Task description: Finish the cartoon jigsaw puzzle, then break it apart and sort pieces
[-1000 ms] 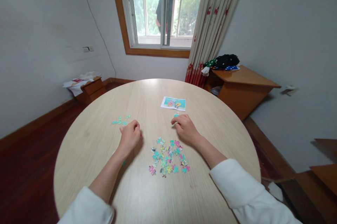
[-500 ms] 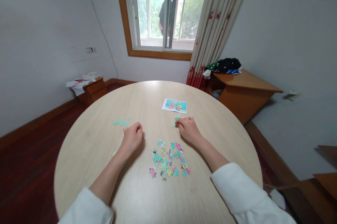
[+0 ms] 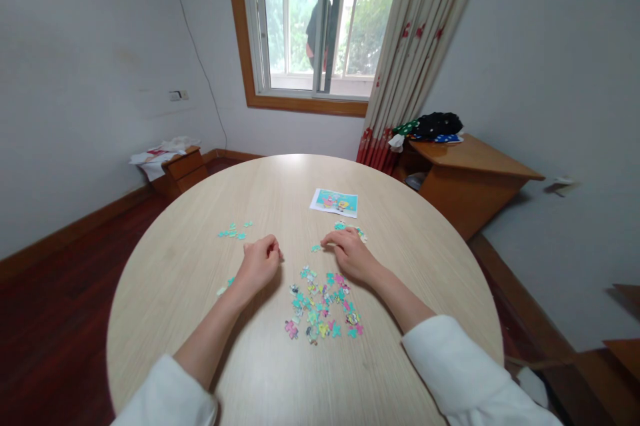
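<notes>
My left hand (image 3: 263, 263) rests on the table with its fingers curled in. Whatever they may hold is hidden from me. Just beyond it is a loose group of teal puzzle pieces (image 3: 233, 233), and more pieces (image 3: 225, 287) lie beside its wrist. My right hand (image 3: 351, 255) is palm down, fingers stretched to the left. Their tips meet or nearly meet a single teal puzzle piece (image 3: 315, 249) flat on the table. Behind the knuckles, another group of pieces (image 3: 341, 226) is partly covered. A mixed pile of puzzle pieces (image 3: 323, 309) spreads between my forearms.
Past my right hand, a printed picture sheet (image 3: 335, 203) lies on the round wooden table (image 3: 280, 186). Cloth items (image 3: 435, 126) sit on a wooden cabinet (image 3: 480, 156) at the right. Beyond the window (image 3: 320, 26), a person is partly visible.
My right hand has shifted a little left, and the teal piece by its fingertips now lies farther left and nearer. My left hand has moved slightly right, uncovering pieces by its wrist.
</notes>
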### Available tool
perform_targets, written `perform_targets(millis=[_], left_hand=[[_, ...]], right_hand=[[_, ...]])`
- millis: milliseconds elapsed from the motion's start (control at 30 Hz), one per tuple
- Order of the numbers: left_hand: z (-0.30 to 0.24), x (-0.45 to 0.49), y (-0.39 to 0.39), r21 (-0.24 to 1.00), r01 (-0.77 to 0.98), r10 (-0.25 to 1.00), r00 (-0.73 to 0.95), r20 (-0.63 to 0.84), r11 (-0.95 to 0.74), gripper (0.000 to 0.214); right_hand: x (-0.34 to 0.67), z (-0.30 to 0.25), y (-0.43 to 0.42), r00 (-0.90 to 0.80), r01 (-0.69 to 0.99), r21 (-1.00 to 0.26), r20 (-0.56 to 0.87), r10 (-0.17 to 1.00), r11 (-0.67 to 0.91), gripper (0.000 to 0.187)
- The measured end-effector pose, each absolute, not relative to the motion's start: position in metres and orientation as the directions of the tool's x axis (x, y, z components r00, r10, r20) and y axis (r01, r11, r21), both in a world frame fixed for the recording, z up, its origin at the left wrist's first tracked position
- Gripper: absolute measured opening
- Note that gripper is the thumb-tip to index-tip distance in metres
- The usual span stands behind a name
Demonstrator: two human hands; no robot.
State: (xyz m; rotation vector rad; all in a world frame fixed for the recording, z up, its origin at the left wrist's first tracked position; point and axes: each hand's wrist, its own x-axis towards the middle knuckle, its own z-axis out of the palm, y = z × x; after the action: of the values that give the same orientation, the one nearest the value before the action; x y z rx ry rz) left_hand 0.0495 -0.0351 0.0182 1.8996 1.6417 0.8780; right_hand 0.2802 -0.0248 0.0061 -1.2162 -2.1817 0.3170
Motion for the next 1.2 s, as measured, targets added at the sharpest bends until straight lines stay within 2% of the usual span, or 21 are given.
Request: perform_targets(millis=[167,300,600,833,933,1100,1200], left_hand=[[0.022,0.053,-0.042,0.677,0.681,0.958,0.249,0.142,-0.277,0.017],[0.023,0.054,-0.044,0.613,0.716,0.935,0.334,0.12,-0.335,0.018],[0.029,0.057,-0.049,0.578,0.726,0.905,0.422,0.052,-0.372,0.016],[0.029,0.061,-0.055,0.501,0.732,0.849,0.529,0.009,-0.462,0.025],[0.026,0.059,-0.051,0.418,0.797,0.881,0.473,0.014,-0.435,0.028],[0.021,0.05,-0.042,0.17,0.955,0.969,0.248,0.0,-0.244,0.035],[0.018,0.046,-0.038,0.096,0.982,0.987,0.161,-0.006,-0.16,0.037]], right_hand=[[0.271,0.01,-0.03,-0.461,0.665,-0.517,0.283,0.841,0.539,0.036],[0.262,0.013,-0.036,-0.527,0.635,-0.515,0.258,0.81,0.576,0.041],[0.259,0.015,-0.038,-0.55,0.614,-0.483,0.305,0.777,0.624,0.05],[0.26,0.012,-0.035,-0.539,0.613,-0.479,0.328,0.776,0.628,0.049],[0.261,0.013,-0.035,-0.542,0.619,-0.475,0.317,0.778,0.625,0.051],[0.263,0.011,-0.034,-0.528,0.628,-0.485,0.309,0.791,0.609,0.052],[0.264,0.008,-0.033,-0.518,0.629,-0.489,0.315,0.795,0.604,0.053]])
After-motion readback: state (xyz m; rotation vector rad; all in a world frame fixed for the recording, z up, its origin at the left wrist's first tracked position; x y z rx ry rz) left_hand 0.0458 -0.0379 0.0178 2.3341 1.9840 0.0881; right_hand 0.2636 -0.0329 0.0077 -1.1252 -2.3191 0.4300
